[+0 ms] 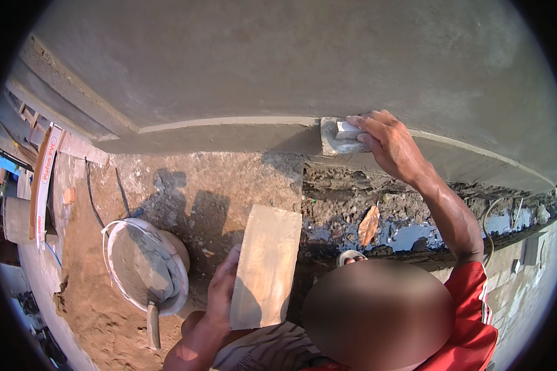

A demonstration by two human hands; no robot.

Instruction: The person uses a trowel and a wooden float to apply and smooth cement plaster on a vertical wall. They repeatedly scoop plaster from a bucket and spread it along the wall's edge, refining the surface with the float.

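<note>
Closest to me is the flat wooden board [266, 267] that my left hand [220, 297] grips by its left edge, fingers wrapped around the rim, its long axis running up and away from me toward the wall [278, 55]. My right hand [390, 145] is stretched out further, up at the wall, clenched on the handle of a small mortar-caked float [341, 137] that presses flat against the wet plaster ledge [229, 137].

Taking that float as the landmark: the ledge runs off to its left as a smooth grey band, and to its right continues as a pale narrow edge curving down under my forearm. The float's long axis lies along the ledge, so it is lined up with the band. The board sits below and to the left of the float, well apart from it, so my right hand alone is at the working surface while the left waits lower, near my knee.

Further left and lower than the float stands a white bucket [145, 266] holding grey mortar, with a trowel [155, 297] leaning in it, handle toward me. Directly under the float the ground is broken rubble with dark puddled water [408, 235] and a dry brown leaf [369, 226].
</note>
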